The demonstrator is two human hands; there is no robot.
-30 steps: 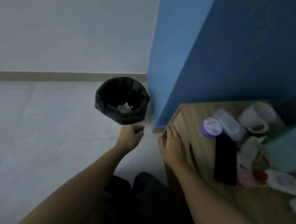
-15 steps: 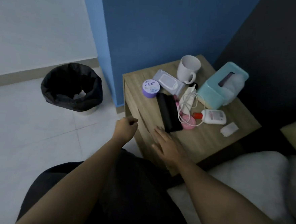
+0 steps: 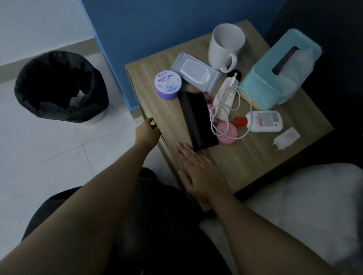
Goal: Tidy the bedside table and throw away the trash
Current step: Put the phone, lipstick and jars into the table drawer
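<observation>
Head view: right hand [image 3: 197, 172] flat on bedside table [image 3: 249, 163], fingers straight, beside black phone [image 3: 199, 121]; left hand [image 3: 147, 132] curled at table edge, grasp indeterminate; trash bin [image 3: 39, 106] on floor, left of table.

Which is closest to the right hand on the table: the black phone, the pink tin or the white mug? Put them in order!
1. Black phone, just beyond the fingertips of the right hand.
2. Pink tin, right of the phone.
3. White mug, at the far edge of the table.
</observation>
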